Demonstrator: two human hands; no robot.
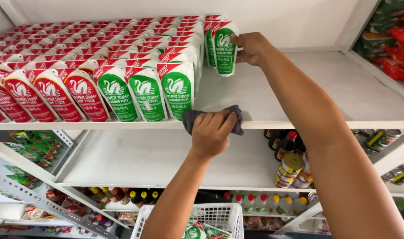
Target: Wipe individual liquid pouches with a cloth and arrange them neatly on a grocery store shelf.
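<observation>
Gripping an upright green pouch (225,48), top up, the right hand (251,48); left hand (211,132) apparently clutching a grey cloth (191,117).

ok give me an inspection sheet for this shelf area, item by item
surface: white top shelf, right part bare
job's things: green-label white pouch upright at back of shelf; dark grey cloth at front edge
clutter: rows of green-label pouches and red-label pouches fill the left
grippers: right hand grips the pouch; left hand presses on the cloth
cables: nothing seen
surroundings: bottles on lower shelves; white basket with pouches below
</observation>
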